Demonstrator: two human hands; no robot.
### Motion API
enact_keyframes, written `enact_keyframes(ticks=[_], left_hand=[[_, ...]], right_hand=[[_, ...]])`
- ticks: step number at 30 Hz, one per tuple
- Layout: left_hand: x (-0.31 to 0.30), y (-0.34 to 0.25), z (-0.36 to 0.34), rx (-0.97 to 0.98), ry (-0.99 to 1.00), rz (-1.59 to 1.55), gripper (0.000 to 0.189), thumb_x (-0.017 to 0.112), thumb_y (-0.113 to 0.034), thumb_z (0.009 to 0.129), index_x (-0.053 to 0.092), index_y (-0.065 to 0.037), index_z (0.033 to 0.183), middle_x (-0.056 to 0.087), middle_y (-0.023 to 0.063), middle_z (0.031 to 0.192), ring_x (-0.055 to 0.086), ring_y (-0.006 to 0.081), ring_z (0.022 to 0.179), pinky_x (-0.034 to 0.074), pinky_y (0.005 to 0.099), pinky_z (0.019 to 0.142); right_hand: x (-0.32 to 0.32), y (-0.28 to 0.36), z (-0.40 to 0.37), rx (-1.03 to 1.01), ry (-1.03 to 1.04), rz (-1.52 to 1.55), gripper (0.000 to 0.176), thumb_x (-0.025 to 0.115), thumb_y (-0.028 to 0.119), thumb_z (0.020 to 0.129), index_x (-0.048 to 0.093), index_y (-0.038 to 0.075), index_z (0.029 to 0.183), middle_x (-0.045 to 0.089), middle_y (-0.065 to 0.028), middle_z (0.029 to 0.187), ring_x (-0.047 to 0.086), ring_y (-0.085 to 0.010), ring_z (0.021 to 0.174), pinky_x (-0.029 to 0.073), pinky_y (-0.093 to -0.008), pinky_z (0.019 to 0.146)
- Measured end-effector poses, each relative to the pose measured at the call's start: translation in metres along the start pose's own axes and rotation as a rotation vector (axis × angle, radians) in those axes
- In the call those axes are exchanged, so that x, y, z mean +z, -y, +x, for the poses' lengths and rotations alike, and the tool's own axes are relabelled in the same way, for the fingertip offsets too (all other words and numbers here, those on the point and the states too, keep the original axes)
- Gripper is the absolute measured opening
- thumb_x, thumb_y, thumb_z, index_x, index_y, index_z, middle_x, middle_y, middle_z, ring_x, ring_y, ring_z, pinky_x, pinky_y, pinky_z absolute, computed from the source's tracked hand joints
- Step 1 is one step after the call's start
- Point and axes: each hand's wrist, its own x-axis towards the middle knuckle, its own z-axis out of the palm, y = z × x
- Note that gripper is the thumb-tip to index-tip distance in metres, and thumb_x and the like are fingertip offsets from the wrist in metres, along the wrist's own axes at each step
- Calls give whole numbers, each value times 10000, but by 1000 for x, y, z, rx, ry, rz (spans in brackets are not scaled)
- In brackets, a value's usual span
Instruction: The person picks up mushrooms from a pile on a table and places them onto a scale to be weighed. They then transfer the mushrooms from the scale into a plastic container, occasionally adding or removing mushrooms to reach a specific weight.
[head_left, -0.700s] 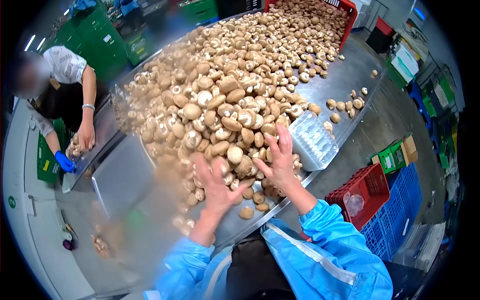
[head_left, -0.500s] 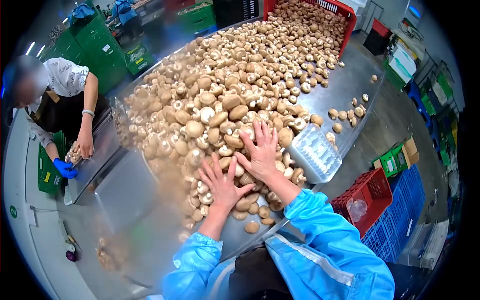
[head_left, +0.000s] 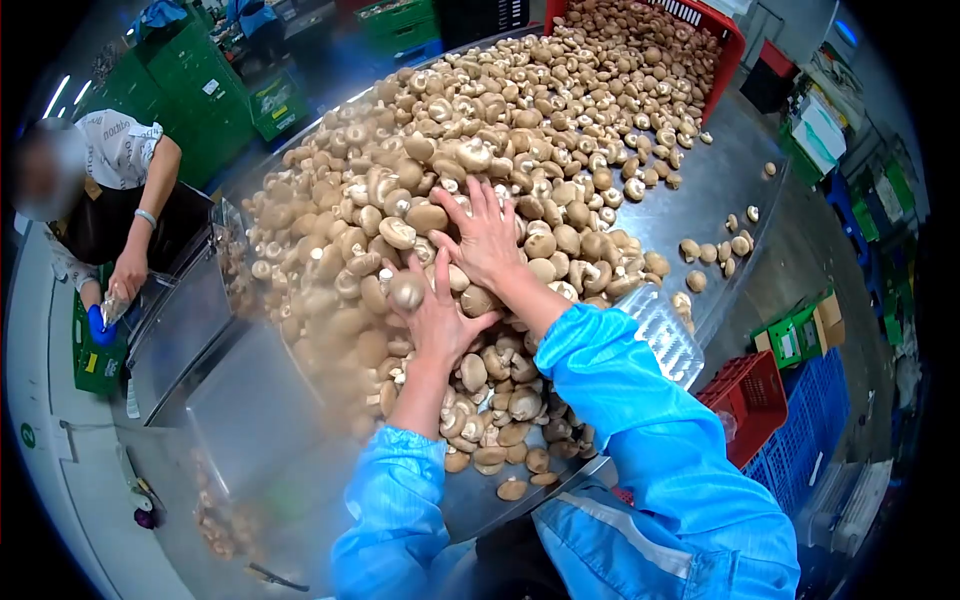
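Observation:
A big heap of brown-capped shiitake mushrooms (head_left: 560, 130) covers much of the metal table (head_left: 690, 190). My left hand (head_left: 438, 318) presses into the near side of the heap with its fingers spread, and a single mushroom (head_left: 407, 291) sits against its fingers. Slightly farther up the heap, my right hand (head_left: 488, 240) lies on mushrooms, fingers apart and stretched forward. Some fingertips sink among the caps and are partly hidden. To the right of my right forearm, a clear plastic tray (head_left: 668, 340) rests against the mushrooms.
A red crate (head_left: 728, 70) lies tipped at the table's far end, with mushrooms spilling out. Another red crate (head_left: 755, 395) stands at lower right beside blue crates (head_left: 815, 420). On the left, a co-worker (head_left: 125, 190) wears a blue glove. Part of the view is smeared.
Both my hands have moved forward and left, deeper over the heap. Mushrooms around them have shifted, more lying near the front edge. The co-worker's hands have moved left and closer together.

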Motion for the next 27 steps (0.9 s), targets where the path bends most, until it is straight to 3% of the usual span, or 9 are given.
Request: enact_keyframes(ticks=[5, 8, 10, 11, 14, 17, 23, 26, 27], left_hand=[[-13, -4, 15, -130, 185, 161, 1420, 898, -606, 503, 40, -226, 1569, 64, 289, 1596, -153, 506, 1461, 138, 781, 1053], [-49, -11, 17, -183, 359, 93, 1323, 902, -583, 521, 191, -168, 1557, 137, 319, 1582, -106, 493, 1474, 144, 709, 1115], [-67, 6, 4, 7, 368, 155, 1153, 901, -511, 588, 332, -115, 1510, 223, 316, 1561, 22, 483, 1484, 179, 586, 1175], [-83, 1, -9, -27, 377, 8, 962, 885, -372, 674, 420, -65, 1458, 359, 268, 1519, 243, 431, 1457, 249, 472, 1184], [-125, -24, -90, 13, 120, -271, 771, 813, -146, 747, 463, -28, 1423, 506, 174, 1438, 468, 315, 1346, 350, 412, 1137], [-150, -31, -199, -345, -17, -285, 791, 767, -87, 759, 404, -2, 1457, 445, 183, 1478, 420, 320, 1375, 315, 405, 1150], [-154, -28, -380, -712, 105, 3, 1180, 858, -193, 662, 95, 64, 1526, 148, 272, 1573, 159, 385, 1474, 119, 455, 1212], [-132, -32, -386, -603, 314, 141, 1318, 909, -266, 597, 34, 66, 1525, 94, 294, 1564, 79, 412, 1480, 103, 460, 1213], [-125, -26, -380, -560, 179, -82, 1341, 922, -311, 575, 51, 59, 1525, 101, 315, 1552, 71, 455, 1467, 106, 495, 1207]], right_hand=[[-2, -7, 16, 41, 221, -13, 673, 549, 589, 898, 373, 335, 1495, 286, -181, 1571, 230, -410, 1454, 189, -658, 1127], [-15, -11, 15, 60, 351, 135, 710, 549, 561, 893, 323, 312, 1519, 238, -208, 1590, 186, -428, 1471, 183, -682, 1131], [-31, -12, -2, 22, 108, 298, 684, 618, 452, 890, 372, 254, 1497, 274, -237, 1564, 251, -438, 1443, 240, -602, 1152], [-47, -12, -14, -16, 23, 362, 664, 645, 391, 884, 401, 221, 1477, 313, -248, 1538, 294, -435, 1421, 260, -554, 1158], [-109, -20, -76, -95, -114, 399, 597, 684, 244, 870, 477, 99, 1411, 451, -232, 1440, 402, -406, 1357, 313, -474, 1153], [-169, -51, -159, -52, -131, 222, 594, 717, 114, 811, 510, 67, 1366, 462, -193, 1419, 400, -387, 1360, 327, -463, 1144], [-229, -123, -278, 259, 11, -132, 755, 766, 284, 804, 427, -33, 1399, 414, -281, 1445, 381, -430, 1365, 301, -474, 1149], [-223, -126, -288, 308, 72, -145, 826, 753, 393, 815, 403, -54, 1414, 404, -296, 1446, 368, -437, 1367, 283, -480, 1148], [-220, -125, -286, 313, 62, -156, 830, 754, 398, 813, 404, -52, 1416, 404, -297, 1445, 364, -436, 1369, 279, -482, 1148]])
